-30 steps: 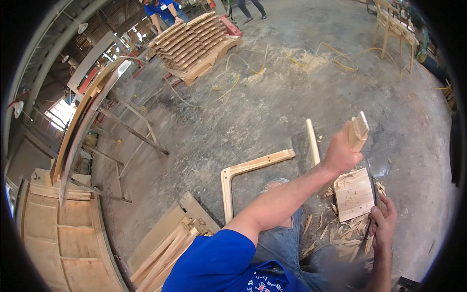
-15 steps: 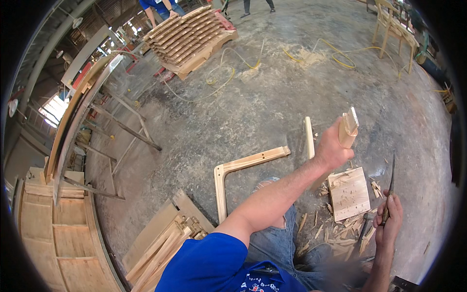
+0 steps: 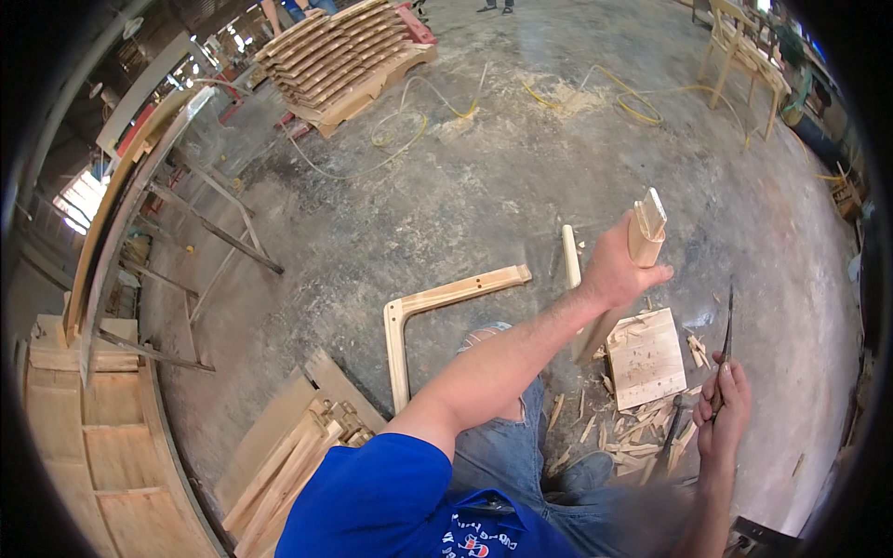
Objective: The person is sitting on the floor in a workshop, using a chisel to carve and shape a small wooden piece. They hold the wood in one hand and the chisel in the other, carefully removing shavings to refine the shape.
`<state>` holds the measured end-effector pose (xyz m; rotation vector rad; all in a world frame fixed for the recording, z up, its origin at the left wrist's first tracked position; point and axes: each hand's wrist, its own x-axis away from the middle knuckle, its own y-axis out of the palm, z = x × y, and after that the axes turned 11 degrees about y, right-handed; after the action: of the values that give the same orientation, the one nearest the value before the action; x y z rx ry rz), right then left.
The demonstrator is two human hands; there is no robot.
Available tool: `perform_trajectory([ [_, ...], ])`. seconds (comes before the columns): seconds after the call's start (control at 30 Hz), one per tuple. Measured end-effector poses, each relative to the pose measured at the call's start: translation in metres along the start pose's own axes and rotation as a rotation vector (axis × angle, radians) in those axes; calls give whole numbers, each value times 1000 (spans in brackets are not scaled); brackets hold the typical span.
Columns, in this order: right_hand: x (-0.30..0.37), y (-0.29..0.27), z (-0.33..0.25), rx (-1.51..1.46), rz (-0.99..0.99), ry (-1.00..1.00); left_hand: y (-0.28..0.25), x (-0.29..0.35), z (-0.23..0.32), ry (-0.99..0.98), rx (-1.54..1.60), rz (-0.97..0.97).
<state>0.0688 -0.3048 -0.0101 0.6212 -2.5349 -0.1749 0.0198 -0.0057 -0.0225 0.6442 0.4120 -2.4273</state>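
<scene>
Both hands are closed around something. Clock directions here run from the square wooden board [image 3: 648, 358] on the floor, seen from above. Just before 12 o'clock, the left hand [image 3: 621, 262] grips a pale wooden piece [image 3: 647, 234] upright, its narrowed, tongue-like end jutting above the fist. Its lower part passes behind the forearm and shows near the board's left edge; whether it touches the board, I cannot tell.

At 4 o'clock, the right hand [image 3: 730, 402] holds a slim chisel-like tool [image 3: 727, 342] by its brown handle, the dark blade pointing toward 12. What looks like a hammer [image 3: 672, 430] lies at 5 o'clock among wood shavings [image 3: 633, 442], with more chips on the board.

A rounded stick [image 3: 570, 255] lies at 11, an L-shaped wooden frame [image 3: 456, 293] between 9 and 10, and bundled wooden strips [image 3: 288, 474] at 8. Farther out, stacked boards [image 3: 335, 65] stand between 10 and 11, and a wooden chair [image 3: 733, 46] just past 12.
</scene>
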Motion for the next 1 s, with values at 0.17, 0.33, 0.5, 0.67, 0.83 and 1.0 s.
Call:
perform_trajectory([
  [0.17, -4, -5, 6, 22, 6, -40, 5, -4, 0, 9, 36, 53],
  [0.33, -6, 0, 8, 51, 5, -31, -4, -5, 2, -19, 45, 35],
  [0.5, -8, 2, 10, 81, -20, -21, -8, -5, 5, -39, 42, 26],
  [0.67, -9, 4, 14, 106, -13, -14, -6, -5, -1, -26, 36, 28],
  [0.83, -4, 5, 12, 136, -27, -55, -4, -2, 1, -14, 20, 34],
  [1.0, -8, -9, 11, 168, -49, -89, -3, -4, 5, -34, 6, 16],
])
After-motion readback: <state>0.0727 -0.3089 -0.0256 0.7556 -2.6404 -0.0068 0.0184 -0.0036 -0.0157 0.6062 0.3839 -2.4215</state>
